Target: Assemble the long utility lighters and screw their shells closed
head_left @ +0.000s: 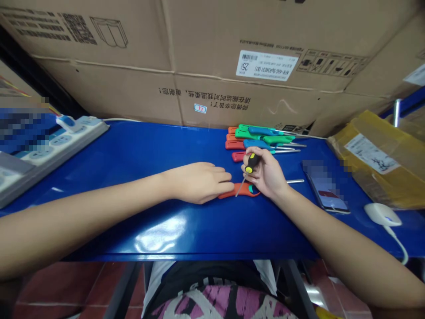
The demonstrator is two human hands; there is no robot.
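Note:
An orange long-nosed lighter (pixel 244 189) lies flat on the blue table, its metal tube pointing right. My left hand (pixel 202 182) is closed over the lighter's left end, the fingers pressing it down. In my right hand (pixel 267 173) is a small screwdriver (pixel 253 162) with a black and yellow handle, gripped between thumb and fingers. Its thin shaft slants down and the tip meets the orange body, though I cannot tell whether it sits in a hole. Part of the lighter's trigger area is hidden by my right hand. Just beyond lies a pile of several lighters (pixel 255 138) in red, orange, green and blue.
A cardboard box (pixel 133 84) walls off the back of the blue table (pixel 109 155). On the left is a white power strip (pixel 63 141). To the right are a phone (pixel 327 188), a white corded device (pixel 381 214) and a yellow-taped parcel (pixel 398 155).

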